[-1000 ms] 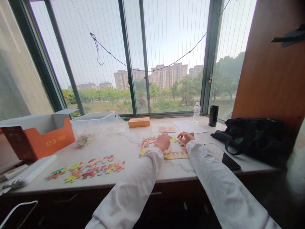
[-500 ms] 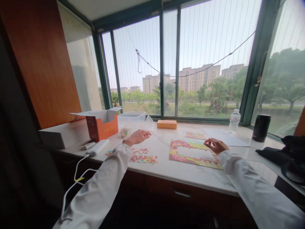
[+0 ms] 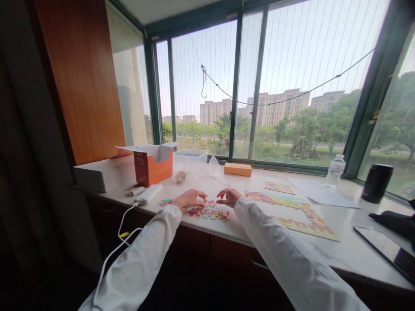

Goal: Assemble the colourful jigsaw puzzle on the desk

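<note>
Several loose jigsaw puzzle pieces (image 3: 218,214) lie in a small heap near the front edge of the counter. Over the left part of the heap is my left hand (image 3: 189,198), palm down with its fingers apart. My right hand (image 3: 228,198) hovers at the heap's right side, fingers curved and spread, with nothing visible in them. To the right lies a partly filled jigsaw puzzle (image 3: 316,222), its border joined around a bare middle; my right sleeve covers its left part. A small picture card (image 3: 278,186) rests behind it.
At the left stand an orange box (image 3: 154,166), a white box (image 3: 103,175), a power strip (image 3: 149,194) with a cable and a plastic tub (image 3: 191,155). An orange carton (image 3: 237,169) is by the window. Rightward are paper (image 3: 319,192), a bottle (image 3: 336,170), a black cup (image 3: 377,183) and a tablet (image 3: 384,250).
My right hand has moved left from the puzzle to the loose pieces. My left hand has come lower over the heap. The view has turned slightly left.
</note>
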Motion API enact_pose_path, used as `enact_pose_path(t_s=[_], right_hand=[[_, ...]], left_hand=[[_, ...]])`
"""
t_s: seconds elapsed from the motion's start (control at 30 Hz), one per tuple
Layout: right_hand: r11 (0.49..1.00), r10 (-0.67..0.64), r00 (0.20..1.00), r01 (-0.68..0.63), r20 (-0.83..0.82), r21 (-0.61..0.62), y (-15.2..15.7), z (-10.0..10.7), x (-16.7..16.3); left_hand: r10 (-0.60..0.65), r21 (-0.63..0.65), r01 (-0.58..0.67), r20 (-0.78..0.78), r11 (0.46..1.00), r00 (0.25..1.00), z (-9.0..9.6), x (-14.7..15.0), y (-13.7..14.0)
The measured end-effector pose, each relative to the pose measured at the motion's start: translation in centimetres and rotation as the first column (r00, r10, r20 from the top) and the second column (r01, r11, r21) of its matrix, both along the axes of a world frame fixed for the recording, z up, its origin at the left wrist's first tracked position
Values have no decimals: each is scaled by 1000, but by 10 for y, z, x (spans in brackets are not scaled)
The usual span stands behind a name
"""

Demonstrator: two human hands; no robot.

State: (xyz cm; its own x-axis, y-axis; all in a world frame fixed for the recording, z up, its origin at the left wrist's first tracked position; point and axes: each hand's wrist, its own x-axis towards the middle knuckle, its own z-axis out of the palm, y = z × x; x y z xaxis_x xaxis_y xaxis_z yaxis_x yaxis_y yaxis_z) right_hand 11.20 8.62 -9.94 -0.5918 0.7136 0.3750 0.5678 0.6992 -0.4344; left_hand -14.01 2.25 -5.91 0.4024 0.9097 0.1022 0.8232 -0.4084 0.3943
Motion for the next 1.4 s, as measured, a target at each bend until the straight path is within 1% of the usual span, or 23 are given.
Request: enact_pose_path(t_s=[0.1, 0.2, 0.33, 0.43, 0.53, 0.63, 0.73, 0.87, 0.97, 1.03, 1.13, 1.23, 1.3, 1.4], right_hand=[[998, 8, 999, -5, 34, -64, 12, -10, -20], [995, -7, 998, 13, 65, -96, 18, -18, -26], [995, -30, 999, 31, 16, -97, 18, -19, -21], [991, -30, 997, 20, -67, -133, 17, -13, -6], [985, -49, 989, 24, -138, -172, 16, -6, 25], [981, -84, 976, 46, -203, -189, 14, 0, 73], [972, -153, 954, 98, -258, -214, 9, 6, 134], [943, -272, 911, 188, -309, -276, 2, 10, 222], [904, -385, 878, 295, -285, -311, -2, 6, 280], [872, -446, 855, 347, -265, -346, -3, -2, 309], [823, -513, 807, 365, -292, -437, -3, -17, 331], [775, -560, 776, 367, -290, -515, -1, -27, 336], [772, -563, 787, 392, -252, -500, 0, -29, 336], [785, -558, 806, 437, -195, -439, 0, -27, 338]], left_hand=[[-12, 26, 11, 29, 1000, 1000, -4, 1, 0], [-23, 58, 22, 19, 998, 1000, -4, 2, -2], [-21, 165, 21, -5, 986, 1000, -1, 10, -2], [-47, 253, 46, -2, 966, 999, 3, 23, 1], [-74, 306, 66, 17, 950, 997, 7, 49, 8], [-96, 346, 77, 39, 935, 995, 9, 90, 19], [-166, 381, 132, 56, 915, 985, 10, 147, 30], [-288, 384, 248, 49, 889, 956, 13, 236, 42], [-375, 355, 344, 19, 869, 927, 11, 297, 50], [-425, 336, 412, -38, 847, 904, 7, 328, 55], [-442, 296, 471, -163, 831, 882, -6, 356, 60], [-448, 220, 499, -244, 838, 860, -18, 365, 63], [-473, 181, 526, -265, 831, 840, -22, 366, 64], [-498, 154, 546, -263, 823, 826, -24, 365, 66]])
